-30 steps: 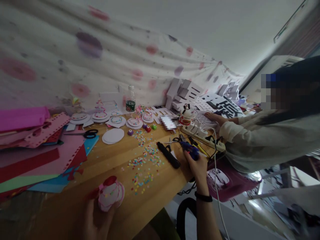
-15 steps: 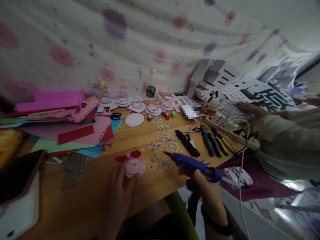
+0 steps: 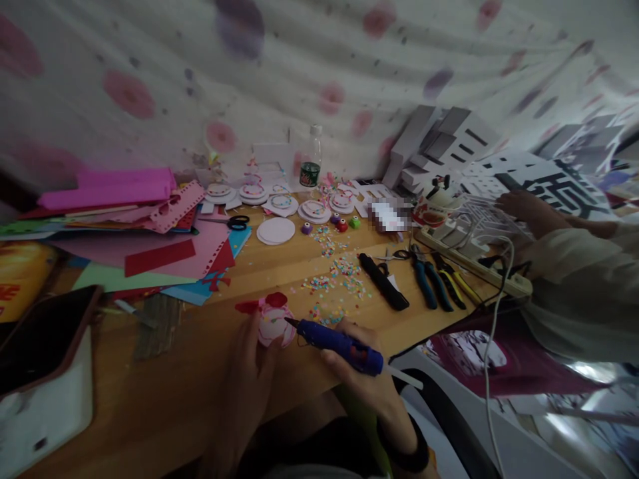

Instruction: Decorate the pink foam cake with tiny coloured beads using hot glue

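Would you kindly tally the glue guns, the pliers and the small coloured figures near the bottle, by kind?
Glue gun, in the right hand: 1
Pliers, one blue-handled, one yellow-handled: 2
Small figures: 4
Total: 7

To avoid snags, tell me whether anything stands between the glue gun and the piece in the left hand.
Nothing visible: the right hand holds the glue gun, its tip overlapping the piece in view; contact is unclear.

Left hand (image 3: 249,374) partly hiding pink craft (image 3: 272,324), yellow packet (image 3: 20,286) cropped, bottle label (image 3: 309,175) blurred
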The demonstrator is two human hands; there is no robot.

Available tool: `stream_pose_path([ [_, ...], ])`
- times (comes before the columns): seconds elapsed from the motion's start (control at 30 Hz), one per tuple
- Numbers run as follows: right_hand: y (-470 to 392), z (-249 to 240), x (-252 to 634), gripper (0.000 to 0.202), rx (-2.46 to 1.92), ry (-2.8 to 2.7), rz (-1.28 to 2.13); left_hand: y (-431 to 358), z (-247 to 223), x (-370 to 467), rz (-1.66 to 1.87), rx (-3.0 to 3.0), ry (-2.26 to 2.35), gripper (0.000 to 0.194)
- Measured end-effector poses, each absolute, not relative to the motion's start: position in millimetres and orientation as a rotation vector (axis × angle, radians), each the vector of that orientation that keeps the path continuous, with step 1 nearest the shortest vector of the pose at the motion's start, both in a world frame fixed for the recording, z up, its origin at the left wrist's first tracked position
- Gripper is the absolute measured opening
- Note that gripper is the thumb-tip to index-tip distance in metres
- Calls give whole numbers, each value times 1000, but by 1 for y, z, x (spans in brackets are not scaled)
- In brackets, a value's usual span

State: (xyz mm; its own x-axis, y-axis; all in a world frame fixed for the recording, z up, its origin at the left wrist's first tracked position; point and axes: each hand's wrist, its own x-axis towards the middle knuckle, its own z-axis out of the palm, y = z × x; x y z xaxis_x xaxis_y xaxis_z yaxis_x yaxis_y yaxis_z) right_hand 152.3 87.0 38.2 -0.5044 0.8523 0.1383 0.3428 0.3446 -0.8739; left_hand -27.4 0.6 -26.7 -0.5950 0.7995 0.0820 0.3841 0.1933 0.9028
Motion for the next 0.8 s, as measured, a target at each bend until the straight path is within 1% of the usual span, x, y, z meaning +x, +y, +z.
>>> stream_pose_path([
  [0.27,89,39,148,43,-1014,-2076,1049,-1,-25,-26,1373,1090,2066,59],
  [0.57,90,39,148,47,-1070,-2023,1063,-2,-22,-26,1342,1097,2073,55],
  [0.67,89,35,149,44,-1080,-1983,1032,-2,-23,-26,1354,1123,2061,55],
  [0.8,89,29,152,37,-1044,-1995,1080,-2,-25,-26,1340,1129,2071,54],
])
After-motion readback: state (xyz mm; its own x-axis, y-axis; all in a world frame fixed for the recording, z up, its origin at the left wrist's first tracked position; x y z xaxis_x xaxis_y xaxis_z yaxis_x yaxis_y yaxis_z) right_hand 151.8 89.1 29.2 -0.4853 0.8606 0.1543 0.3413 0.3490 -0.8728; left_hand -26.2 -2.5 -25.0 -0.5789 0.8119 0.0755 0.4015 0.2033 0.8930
